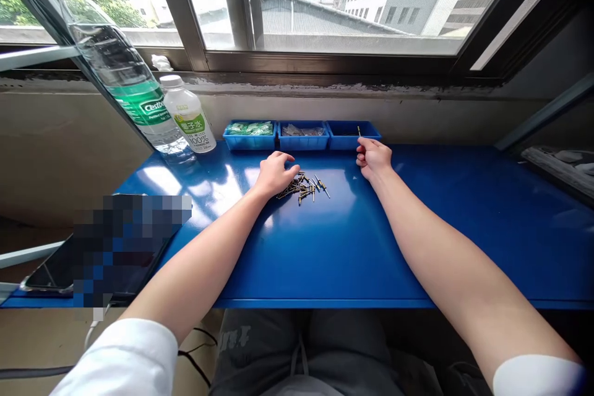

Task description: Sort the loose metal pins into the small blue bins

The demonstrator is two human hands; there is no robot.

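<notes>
We sit at a glossy blue metal table [464, 229]. Ahead of our hands stands a row of three blue plastic bins [303, 143], and the rightmost bin [352, 143] is just beyond our right hand [374, 158]. This hand pinches one thin brass-coloured screw [358, 131] upright between its fingertips. Just right of our left hand [275, 174], which is loosely open and holds nothing, lies a small heap of brass-coloured screws [299, 189]. So one screw is in the grip, and the many others lie on the table.

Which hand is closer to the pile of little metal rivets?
Left. The left hand is right beside the pile, at its left end; the right hand is farther away, off to its right.
</notes>
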